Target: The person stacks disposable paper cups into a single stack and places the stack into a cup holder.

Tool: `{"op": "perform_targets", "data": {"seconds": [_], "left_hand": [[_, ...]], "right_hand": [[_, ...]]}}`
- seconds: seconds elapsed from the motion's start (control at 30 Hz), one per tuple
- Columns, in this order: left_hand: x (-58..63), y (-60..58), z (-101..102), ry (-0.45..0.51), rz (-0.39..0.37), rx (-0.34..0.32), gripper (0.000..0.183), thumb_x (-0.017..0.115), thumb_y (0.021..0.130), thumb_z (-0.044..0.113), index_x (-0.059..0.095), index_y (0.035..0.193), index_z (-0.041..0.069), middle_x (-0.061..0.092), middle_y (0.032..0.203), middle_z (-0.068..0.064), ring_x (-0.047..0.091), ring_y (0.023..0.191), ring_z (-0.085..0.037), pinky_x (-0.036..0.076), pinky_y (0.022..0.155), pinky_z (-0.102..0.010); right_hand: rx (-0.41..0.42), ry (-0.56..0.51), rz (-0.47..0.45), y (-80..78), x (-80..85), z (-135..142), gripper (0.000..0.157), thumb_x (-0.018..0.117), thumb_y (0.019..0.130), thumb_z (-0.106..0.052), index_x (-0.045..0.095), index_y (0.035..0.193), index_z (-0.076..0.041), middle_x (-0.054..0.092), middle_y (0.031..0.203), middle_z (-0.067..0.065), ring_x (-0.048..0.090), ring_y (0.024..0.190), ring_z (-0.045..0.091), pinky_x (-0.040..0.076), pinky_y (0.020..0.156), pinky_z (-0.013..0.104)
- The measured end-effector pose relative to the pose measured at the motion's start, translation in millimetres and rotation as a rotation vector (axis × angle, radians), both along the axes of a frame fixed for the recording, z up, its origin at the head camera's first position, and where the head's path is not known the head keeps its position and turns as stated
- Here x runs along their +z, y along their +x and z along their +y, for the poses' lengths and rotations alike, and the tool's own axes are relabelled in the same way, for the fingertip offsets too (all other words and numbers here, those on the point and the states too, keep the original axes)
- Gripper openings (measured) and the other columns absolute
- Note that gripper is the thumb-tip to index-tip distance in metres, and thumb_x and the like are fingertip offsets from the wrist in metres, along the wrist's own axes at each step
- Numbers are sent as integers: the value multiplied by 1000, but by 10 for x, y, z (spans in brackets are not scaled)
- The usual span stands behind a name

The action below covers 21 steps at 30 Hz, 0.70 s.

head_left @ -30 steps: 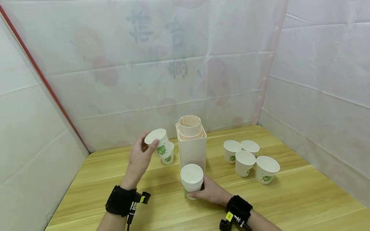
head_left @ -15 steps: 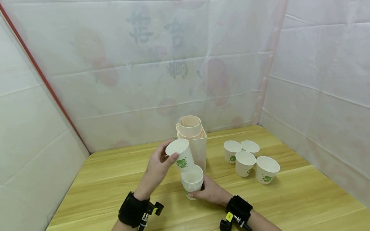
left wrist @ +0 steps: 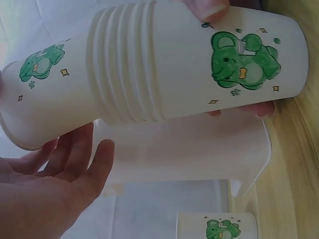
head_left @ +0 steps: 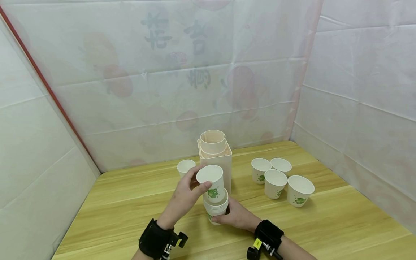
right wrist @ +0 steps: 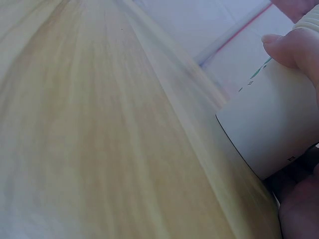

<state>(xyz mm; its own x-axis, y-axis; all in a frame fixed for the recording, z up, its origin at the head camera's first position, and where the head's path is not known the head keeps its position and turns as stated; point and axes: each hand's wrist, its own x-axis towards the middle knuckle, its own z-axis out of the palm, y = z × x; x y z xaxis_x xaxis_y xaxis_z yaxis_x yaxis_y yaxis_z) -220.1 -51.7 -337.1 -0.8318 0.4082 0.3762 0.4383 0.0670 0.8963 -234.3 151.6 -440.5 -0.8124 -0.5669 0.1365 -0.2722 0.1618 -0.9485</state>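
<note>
In the head view, a cup point(head_left: 213, 182) is pinched by the left hand point(head_left: 183, 198), its bottom inside a stack point(head_left: 216, 208) gripped by the right hand point(head_left: 239, 215). Letters point(head_left: 158, 30) on the white sheet point(head_left: 201, 104) behind are too faint to be read. In the left wrist view, green bears point(left wrist: 244, 62) are shown on both. In the right wrist view, the stack is stood on the wooden table point(right wrist: 99, 129).

Head view: L hand point(head_left: 183, 196) covers lower pt of rear cup point(head_left: 186, 166); fingers of R hand point(head_left: 238, 216) behind cup stack point(head_left: 216, 208) n/v. Held cup point(head_left: 211, 180) + stack block container's point(head_left: 226, 167) lower front. Back R cup point(head_left: 281, 164) partly hidden by nearer cup point(head_left: 274, 186). L-wrist view: held cup's base hidden at stack rim, depth unclear; printed cup point(left wrist: 217, 226) cut by btm edge. R-wrist view: stack cut by R edge. Yellow tag point(head_left: 258, 243) txt too sm.
</note>
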Motion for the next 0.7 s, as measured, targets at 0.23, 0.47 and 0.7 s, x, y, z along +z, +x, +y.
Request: {"op": "perform_targets", "data": {"seconds": [0.23,0.47,0.7], "left_hand": [[-38,-9,14,-51,-14,-3,53,63,87,27,41,132,12,52,120,-6,49,108,-17,38,94,-46],[-41,-8,37,-119,-21,-10,53,65,86,28,43,131,11,52,118,-7,48,107,-16,39,93,-43],[-59,-36,40,-154,-24,-33,51,67,84,27,46,128,12,54,115,-7,50,104,-15,41,92,-43]], "right_hand": [[-2,1,-16,-3,-4,-6,62,71,79,-19,36,131,-23,49,125,2,46,112,19,32,99,45],[-4,1,-12,20,23,-11,60,70,80,-17,37,129,-19,51,122,3,47,111,19,33,98,43],[-18,3,-6,-37,-80,2,59,70,79,-17,37,129,-18,52,121,4,48,110,20,35,97,42]]}}
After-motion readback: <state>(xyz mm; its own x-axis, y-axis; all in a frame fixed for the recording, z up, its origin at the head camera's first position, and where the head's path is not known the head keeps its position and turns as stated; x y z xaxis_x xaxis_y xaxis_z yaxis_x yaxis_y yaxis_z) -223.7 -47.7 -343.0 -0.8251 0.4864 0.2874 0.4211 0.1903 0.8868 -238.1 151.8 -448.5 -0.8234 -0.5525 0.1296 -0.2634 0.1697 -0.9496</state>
